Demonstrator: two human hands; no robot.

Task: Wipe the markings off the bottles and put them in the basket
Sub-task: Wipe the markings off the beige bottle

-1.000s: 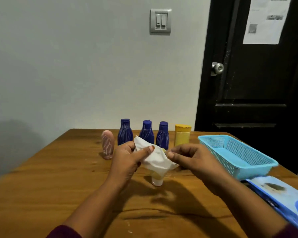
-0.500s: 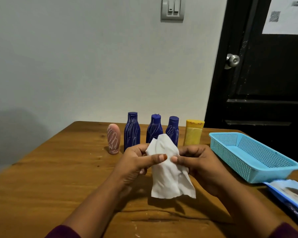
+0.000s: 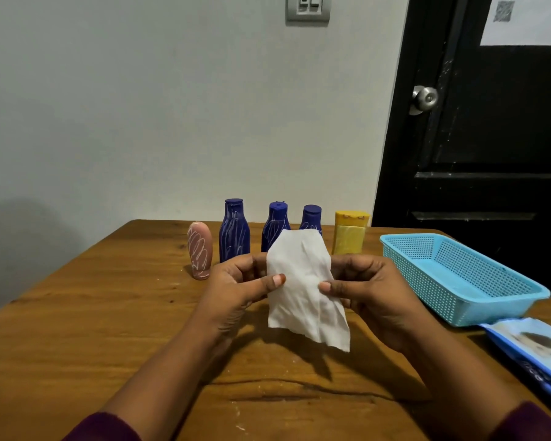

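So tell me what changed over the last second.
The wipe, bunched between both hands a second ago, has been spread open; left hand and right hand now pinch its side edges. The bottles and the basket stayed put.

Wooden bench [image 3: 77, 329], brown, with visible grain. Beyond the grips, standing in one row near the far edge: pink bottle [image 3: 199, 249], three blue bottles [image 3: 234, 230] with white scribbles, yellow bottle [image 3: 350, 232]. Right of the right grip: blue basket [image 3: 458, 278]. Just beside it, nearer, blue wipes packet [image 3: 535, 351].
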